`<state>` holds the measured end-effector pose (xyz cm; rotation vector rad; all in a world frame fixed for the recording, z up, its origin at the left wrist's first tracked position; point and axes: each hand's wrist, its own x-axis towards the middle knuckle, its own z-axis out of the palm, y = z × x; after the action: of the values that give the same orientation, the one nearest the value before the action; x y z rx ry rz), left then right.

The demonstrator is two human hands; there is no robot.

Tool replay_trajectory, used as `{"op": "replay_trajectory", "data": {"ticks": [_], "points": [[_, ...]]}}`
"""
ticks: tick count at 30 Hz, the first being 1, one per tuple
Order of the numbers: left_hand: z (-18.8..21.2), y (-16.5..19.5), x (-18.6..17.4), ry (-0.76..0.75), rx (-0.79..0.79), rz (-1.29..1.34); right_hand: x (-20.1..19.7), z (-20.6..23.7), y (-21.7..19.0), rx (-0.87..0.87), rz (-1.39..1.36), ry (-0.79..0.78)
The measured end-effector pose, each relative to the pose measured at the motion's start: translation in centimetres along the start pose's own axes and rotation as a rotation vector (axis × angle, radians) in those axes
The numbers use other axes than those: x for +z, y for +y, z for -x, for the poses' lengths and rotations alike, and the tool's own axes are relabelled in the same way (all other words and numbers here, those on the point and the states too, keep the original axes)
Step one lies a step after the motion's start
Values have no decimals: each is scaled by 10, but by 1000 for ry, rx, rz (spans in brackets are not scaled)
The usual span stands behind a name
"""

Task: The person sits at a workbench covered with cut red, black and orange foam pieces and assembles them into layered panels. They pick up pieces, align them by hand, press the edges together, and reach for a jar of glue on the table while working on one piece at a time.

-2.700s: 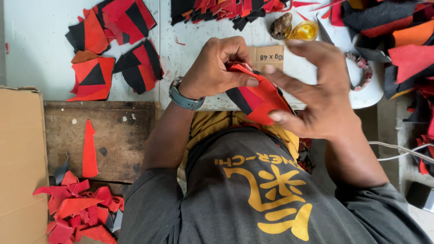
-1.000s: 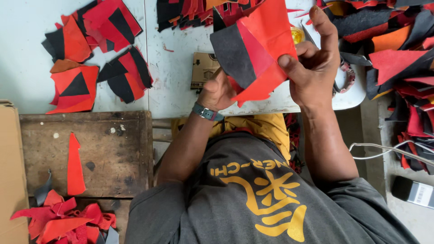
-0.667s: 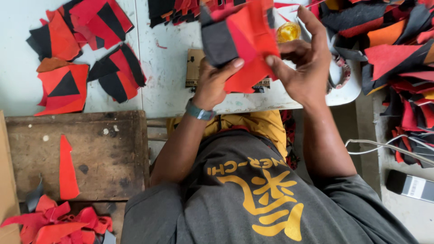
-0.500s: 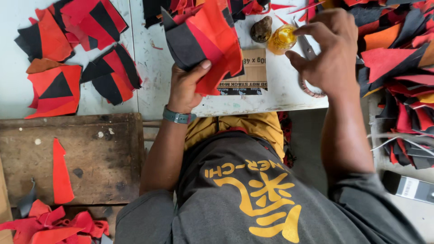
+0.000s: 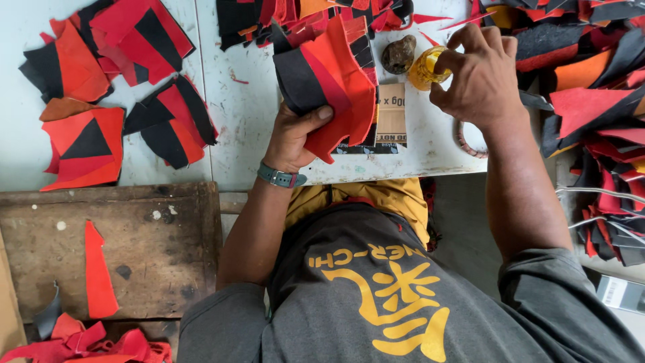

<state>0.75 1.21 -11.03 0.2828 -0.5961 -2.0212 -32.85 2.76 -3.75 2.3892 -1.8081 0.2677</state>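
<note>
Over table: left hand (image 5: 290, 138) now alone grips red-black piece (image 5: 332, 87); right hand (image 5: 478, 75) moved, closed on yellow jar (image 5: 424, 67).

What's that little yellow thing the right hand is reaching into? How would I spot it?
Look along the far edge of the white table. Under the right hand fingertips sits a small yellow jar, beside a brownish lump. It is the only see-through, glossy thing among flat red and black pieces.

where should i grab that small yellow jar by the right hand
Grip the small yellow jar around its sides from above: it stands upright on the white table. The right hand already covers its right side, so its left side is the free one.
</note>
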Motion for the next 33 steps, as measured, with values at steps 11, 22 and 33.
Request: {"op": "replay_trajectory", "data": {"ticks": [11, 22, 33], "points": [[-14, -4, 10, 12, -53, -63, -89, -6, -61, -110, -829, 265], [-7, -1, 39, -98, -121, -122, -108, 0, -85, -257, -581, 321], [10, -12, 32, -20, -77, 54, -99, 40, -93, -301, -725, 430]]}}
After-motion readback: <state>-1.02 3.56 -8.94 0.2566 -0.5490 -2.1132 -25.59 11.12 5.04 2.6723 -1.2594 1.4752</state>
